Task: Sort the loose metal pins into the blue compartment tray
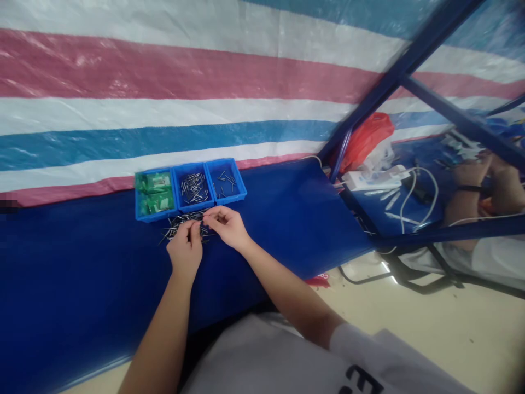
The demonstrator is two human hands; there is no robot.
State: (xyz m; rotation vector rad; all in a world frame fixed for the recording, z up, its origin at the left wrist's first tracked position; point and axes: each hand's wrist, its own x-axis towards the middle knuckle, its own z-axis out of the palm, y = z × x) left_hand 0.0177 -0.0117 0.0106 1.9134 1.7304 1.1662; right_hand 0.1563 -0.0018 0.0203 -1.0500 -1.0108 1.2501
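My left hand (185, 244) and my right hand (226, 225) are close together over a loose pile of thin metal pieces (171, 227) on the blue table. Fingers and thumb are pinched on both hands; whatever lies between the fingertips is too small to name. Just behind them stand three joined blue bins. The left bin (150, 219) holds green packets (159, 192), the middle bin (189, 208) many thin metal pieces (194, 187), and the right bin (241, 183) several scattered ones.
A striped plastic sheet (172, 71) hangs behind the blue table (82, 273). At the right, beyond a blue metal frame (447, 106), are a red bag (369, 139), a white power strip (375, 179), cables and another person's hands (471, 174).
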